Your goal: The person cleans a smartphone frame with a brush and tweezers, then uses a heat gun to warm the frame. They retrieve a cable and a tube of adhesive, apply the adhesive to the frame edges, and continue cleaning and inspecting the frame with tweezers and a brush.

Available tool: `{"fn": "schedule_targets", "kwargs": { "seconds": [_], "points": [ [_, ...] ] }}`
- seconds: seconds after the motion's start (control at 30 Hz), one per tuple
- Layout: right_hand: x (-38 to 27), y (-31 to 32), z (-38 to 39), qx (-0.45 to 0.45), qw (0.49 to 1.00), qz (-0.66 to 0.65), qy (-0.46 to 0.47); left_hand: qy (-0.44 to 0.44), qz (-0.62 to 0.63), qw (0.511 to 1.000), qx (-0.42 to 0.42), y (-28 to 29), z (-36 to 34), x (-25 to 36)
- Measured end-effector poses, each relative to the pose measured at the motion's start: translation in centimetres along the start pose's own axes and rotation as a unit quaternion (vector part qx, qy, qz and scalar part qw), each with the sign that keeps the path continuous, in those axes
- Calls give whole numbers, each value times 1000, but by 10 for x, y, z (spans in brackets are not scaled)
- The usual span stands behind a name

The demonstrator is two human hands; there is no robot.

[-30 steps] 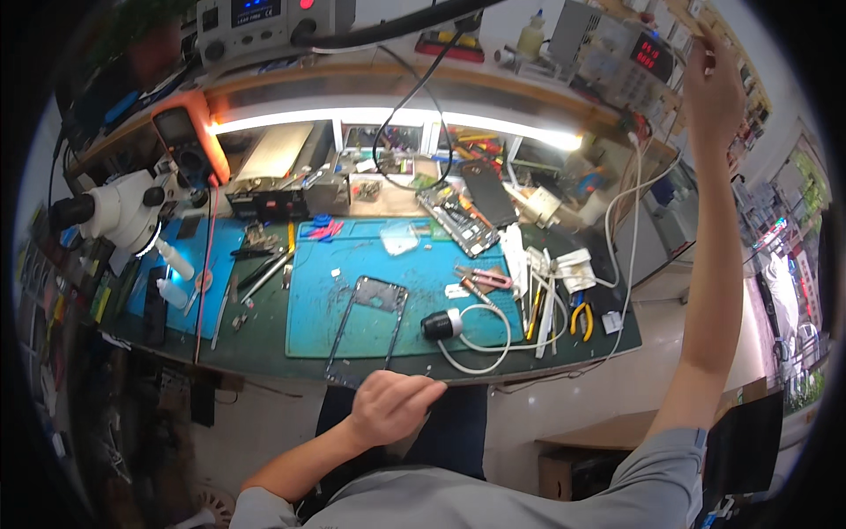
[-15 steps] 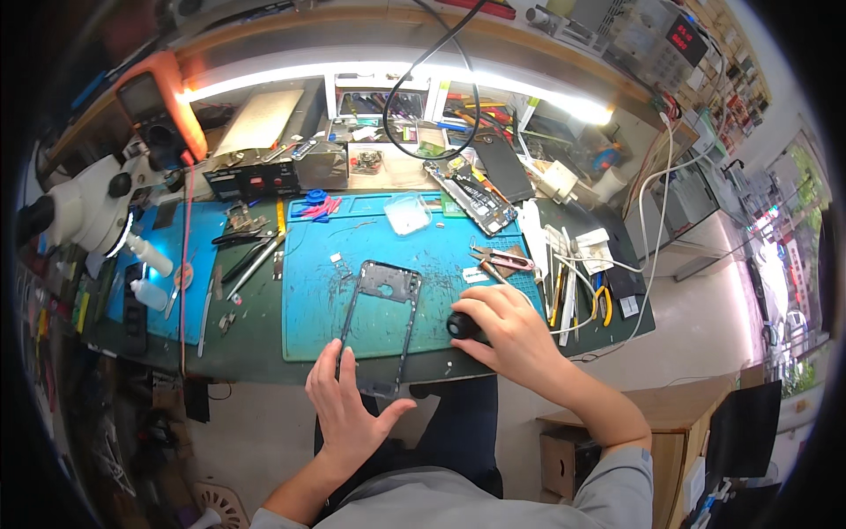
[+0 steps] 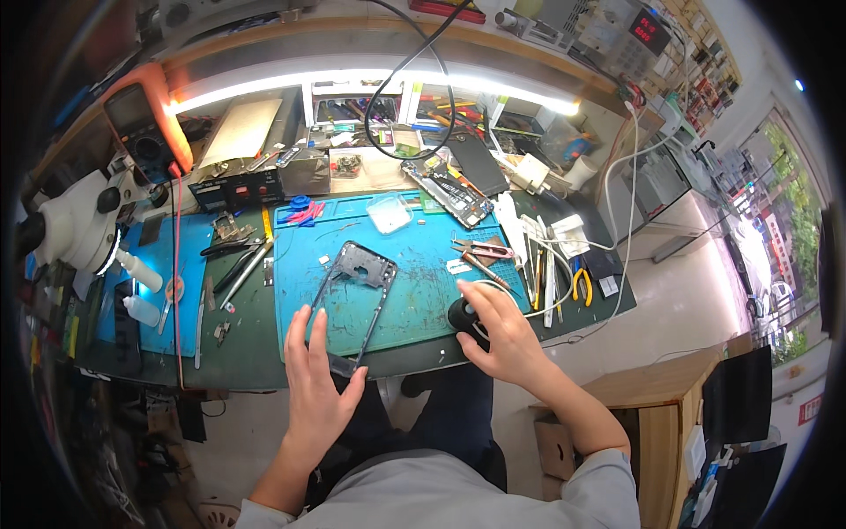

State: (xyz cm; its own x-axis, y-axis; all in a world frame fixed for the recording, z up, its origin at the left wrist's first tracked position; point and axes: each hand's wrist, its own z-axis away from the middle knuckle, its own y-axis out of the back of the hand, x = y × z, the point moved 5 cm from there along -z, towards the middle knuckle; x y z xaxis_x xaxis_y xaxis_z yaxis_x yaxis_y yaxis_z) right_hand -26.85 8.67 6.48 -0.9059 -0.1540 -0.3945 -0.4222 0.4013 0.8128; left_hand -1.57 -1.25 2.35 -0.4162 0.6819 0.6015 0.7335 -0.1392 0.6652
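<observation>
My left hand (image 3: 315, 379) is at the near end of a bare dark phone frame (image 3: 363, 264). Its fingers lie along the frame's left edge and its thumb presses the lower right corner. The frame tilts over the front of the blue work mat (image 3: 414, 331), its lower end partly behind the hand. On the right, my right hand (image 3: 504, 339) curves around a short black cylinder (image 3: 460, 314), fingers above and thumb below; the hand partly hides it. Beyond that hand lie red-handled pliers (image 3: 489, 249) and a slim brown-handled tool (image 3: 485, 270).
An opened phone (image 3: 454, 196) and a clear plastic box (image 3: 389, 213) lie at the back. Yellow-handled pliers (image 3: 582, 286), white cables (image 3: 633, 176) and several slim tools crowd the right. A microscope (image 3: 75, 229) and an orange multimeter (image 3: 145, 123) stand left.
The phone frame's near end has swung left and up, with my left hand closing around it. The black cylinder has turned and shifted slightly right with my right hand. The view has shifted too.
</observation>
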Motion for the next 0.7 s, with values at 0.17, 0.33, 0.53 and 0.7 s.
{"fn": "schedule_targets", "kwargs": {
  "seconds": [0.17,0.33,0.53,0.7],
  "points": [
    [-5,23,55,166,984,37,55,43,-10,999,-4,5,6,-6],
    [67,-46,251,22,969,91,-227,-109,-79,978,156,4,76,-28],
    [58,-190,612,-423,620,-134,-648,324,68,942,-54,-41,322,-229],
    [42,-176,575,-361,586,-138,-712,581,19,726,-367,-87,409,-276]
  ]
}}
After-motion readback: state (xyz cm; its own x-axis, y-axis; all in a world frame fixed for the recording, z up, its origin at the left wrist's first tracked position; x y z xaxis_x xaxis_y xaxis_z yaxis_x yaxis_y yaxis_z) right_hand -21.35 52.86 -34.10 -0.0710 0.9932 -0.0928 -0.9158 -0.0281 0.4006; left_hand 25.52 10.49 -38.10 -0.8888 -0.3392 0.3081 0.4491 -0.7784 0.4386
